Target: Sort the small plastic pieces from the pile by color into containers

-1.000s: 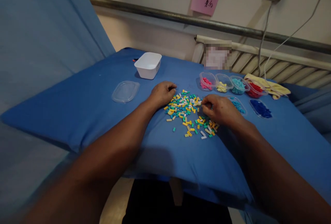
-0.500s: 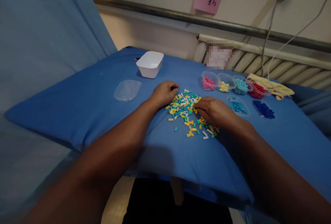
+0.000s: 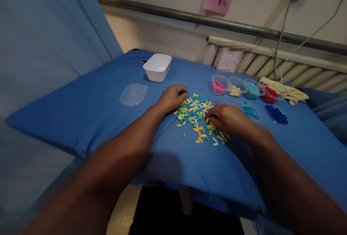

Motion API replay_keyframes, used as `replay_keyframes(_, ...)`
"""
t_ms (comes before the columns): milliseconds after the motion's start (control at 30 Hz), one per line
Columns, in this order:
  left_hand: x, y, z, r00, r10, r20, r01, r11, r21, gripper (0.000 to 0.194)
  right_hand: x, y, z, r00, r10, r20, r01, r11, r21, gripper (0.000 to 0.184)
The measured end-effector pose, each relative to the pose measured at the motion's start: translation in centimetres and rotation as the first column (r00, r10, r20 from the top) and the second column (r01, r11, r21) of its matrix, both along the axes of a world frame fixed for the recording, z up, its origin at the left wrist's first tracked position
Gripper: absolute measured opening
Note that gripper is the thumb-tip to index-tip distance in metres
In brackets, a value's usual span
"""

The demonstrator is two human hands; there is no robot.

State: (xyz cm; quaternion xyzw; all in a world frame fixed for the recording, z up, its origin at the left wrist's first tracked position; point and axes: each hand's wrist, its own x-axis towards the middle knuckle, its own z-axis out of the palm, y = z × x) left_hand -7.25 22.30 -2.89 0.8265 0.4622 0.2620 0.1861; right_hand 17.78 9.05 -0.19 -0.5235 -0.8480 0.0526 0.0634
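Observation:
A heap of small coloured pieces [image 3: 193, 114], yellow, white, teal and green, lies on the blue cloth [image 3: 94, 108]. My left hand [image 3: 172, 97] rests at the heap's left edge with its fingers curled under; nothing shows in them. My right hand [image 3: 229, 118] lies over the heap's right side, its fingertips pinched among the pieces; what they hold is hidden.
Small clear tubs of sorted pieces stand at the right: pink [image 3: 219, 85], yellow [image 3: 235, 89], teal [image 3: 252, 88], red [image 3: 269, 95], another teal [image 3: 248, 111] and dark blue [image 3: 275, 114]. A white tub [image 3: 157, 67] and a clear lid [image 3: 133, 94] sit left. A radiator [image 3: 298, 69] lies behind.
My right hand slid left into the heap, then drew back a little towards me. The left hand stayed put. The camera shifted slightly.

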Motion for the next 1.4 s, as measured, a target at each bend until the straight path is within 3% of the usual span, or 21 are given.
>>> replay_keyframes(100, 0.0, 0.1, -0.1, 1.0, -0.006, 0.002, 0.006, 1.0, 0.002, 0.037, 0.8, -0.3, 0.3, 0.984, -0.111, -0.138, 0.113, 0.994, 0.01, 0.022)
replay_keyframes(200, -0.1, 0.3, -0.2, 1.0, -0.006, 0.004, 0.006, 1.0, 0.001, 0.037, 3.3, -0.6, 0.5, 0.921, -0.264, -0.287, 0.293, 0.954, 0.066, 0.025)
replay_keyframes(400, -0.1, 0.3, -0.3, 1.0, -0.016, 0.007, 0.016, 1.0, 0.009, 0.037, 10.1, -1.4, -0.8, 0.785, -0.565, -0.254, 0.617, 0.752, 0.232, 0.034)
replay_keyframes(500, -0.1, 0.2, -0.1, 1.0, -0.015, 0.008, 0.015, 1.0, 0.002, 0.038, 12.3, -1.7, -1.8, 0.751, -0.638, -0.172, 0.659, 0.704, 0.266, 0.037)
replay_keyframes(667, -0.2, 0.1, 0.0, 1.0, -0.004, -0.001, 0.004, 1.0, -0.004, 0.037, 13.2, -1.7, -2.7, 0.753, -0.647, -0.12, 0.652, 0.709, 0.267, 0.041)
replay_keyframes(767, -0.2, 0.2, 0.0, 1.0, -0.006, -0.003, 0.006, 1.0, 0.002, 0.037, 12.1, -1.6, -2.6, 0.779, -0.595, -0.198, 0.624, 0.707, 0.331, 0.039)
replay_keyframes(833, -0.2, 0.2, 0.0, 1.0, -0.008, -0.006, 0.008, 1.0, 0.003, 0.037, 10.3, -1.5, -2.3, 0.835, -0.473, -0.281, 0.549, 0.747, 0.376, 0.036)
replay_keyframes(967, -0.1, 0.0, 0.2, 1.0, -0.01, -0.022, 0.01, 1.0, -0.003, 0.037, 4.1, -1.2, -2.2, 0.937, -0.067, -0.343, 0.206, 0.899, 0.386, 0.028)
replay_keyframes(1100, -0.1, 0.0, 0.2, 1.0, -0.017, -0.013, 0.017, 1.0, 0.008, 0.037, -1.4, -0.9, -2.4, 0.923, 0.226, -0.312, -0.128, 0.943, 0.306, 0.034)
replay_keyframes(1167, -0.1, 0.1, 0.0, 1.0, -0.01, -0.009, 0.01, 1.0, 0.01, 0.037, -2.4, -0.9, -2.5, 0.929, 0.245, -0.276, -0.173, 0.95, 0.26, 0.038)
replay_keyframes(1300, -0.1, 0.2, -0.2, 1.0, -0.012, 0.003, 0.012, 1.0, 0.009, 0.037, -1.4, -1.2, -2.4, 0.958, 0.125, -0.258, -0.056, 0.964, 0.261, 0.031)
replay_keyframes(1400, -0.1, 0.2, -0.2, 1.0, -0.001, -0.007, 0.001, 1.0, 0.009, 0.037, -0.5, -1.5, -2.3, 0.94, 0.123, -0.318, -0.025, 0.955, 0.295, 0.03)
